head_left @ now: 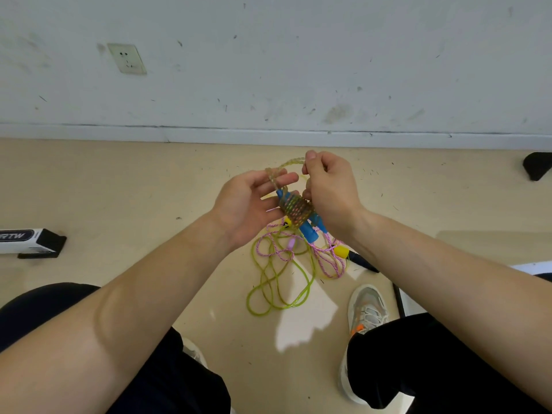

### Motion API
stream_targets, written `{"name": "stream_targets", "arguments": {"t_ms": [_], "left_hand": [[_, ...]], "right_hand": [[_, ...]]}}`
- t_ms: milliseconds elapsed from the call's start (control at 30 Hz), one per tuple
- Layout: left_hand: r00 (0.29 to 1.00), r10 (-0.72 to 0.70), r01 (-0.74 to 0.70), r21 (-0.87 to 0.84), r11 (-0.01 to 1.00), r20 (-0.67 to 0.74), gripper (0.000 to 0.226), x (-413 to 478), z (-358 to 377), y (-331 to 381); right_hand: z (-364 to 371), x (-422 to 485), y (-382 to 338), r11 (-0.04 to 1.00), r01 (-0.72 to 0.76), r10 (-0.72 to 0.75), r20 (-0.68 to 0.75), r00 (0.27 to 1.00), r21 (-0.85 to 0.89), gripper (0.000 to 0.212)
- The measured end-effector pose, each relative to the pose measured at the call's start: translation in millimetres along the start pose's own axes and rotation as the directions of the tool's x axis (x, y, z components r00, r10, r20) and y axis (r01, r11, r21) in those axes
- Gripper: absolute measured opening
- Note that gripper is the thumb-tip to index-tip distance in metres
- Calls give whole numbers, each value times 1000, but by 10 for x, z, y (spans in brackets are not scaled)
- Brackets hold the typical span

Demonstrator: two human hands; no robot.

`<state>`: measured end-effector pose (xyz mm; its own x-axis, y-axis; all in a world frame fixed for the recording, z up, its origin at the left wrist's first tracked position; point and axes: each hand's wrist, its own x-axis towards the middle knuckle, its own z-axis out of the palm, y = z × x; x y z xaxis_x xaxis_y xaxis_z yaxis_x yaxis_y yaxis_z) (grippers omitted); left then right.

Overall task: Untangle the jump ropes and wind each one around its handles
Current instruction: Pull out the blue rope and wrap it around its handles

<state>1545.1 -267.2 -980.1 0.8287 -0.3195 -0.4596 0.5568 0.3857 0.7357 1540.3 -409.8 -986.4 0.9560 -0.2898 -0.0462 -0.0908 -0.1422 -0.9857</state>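
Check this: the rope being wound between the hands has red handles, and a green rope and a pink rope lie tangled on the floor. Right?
The head view shows blue handles, not red. Otherwise right: the wound rope sits between left hand and right hand, and the green rope and pink rope lie tangled on the floor.

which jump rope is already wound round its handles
The translucent speckled rope coiled on the blue handles, held up; the yellow-green rope and pink braided rope lie loose on the floor.
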Motion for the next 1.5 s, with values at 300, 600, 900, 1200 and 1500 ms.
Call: {"name": "stream_targets", "arguments": {"t_ms": [300,600,900,1200,1500], "left_hand": [[999,13,-17,85,996,51,36,-19,10,11],[992,25,-46,170,984,124,40,-4,-37,54],[986,85,-118,251,961,140,27,-15,-68,68],[983,112,-158,367,917,142,19,-2,-112,84],[974,179,-229,580,782,143,8,-36,-88,67]], "right_hand": [[-30,55,0,987,-135,139,-47,989,89,32],[-68,60,-36,965,-185,186,10,982,185,28],[-92,59,-75,970,-188,183,49,982,155,22],[-179,77,-168,992,52,-35,157,987,-111,22],[-213,139,-87,911,254,-146,323,935,-324,28]]}}
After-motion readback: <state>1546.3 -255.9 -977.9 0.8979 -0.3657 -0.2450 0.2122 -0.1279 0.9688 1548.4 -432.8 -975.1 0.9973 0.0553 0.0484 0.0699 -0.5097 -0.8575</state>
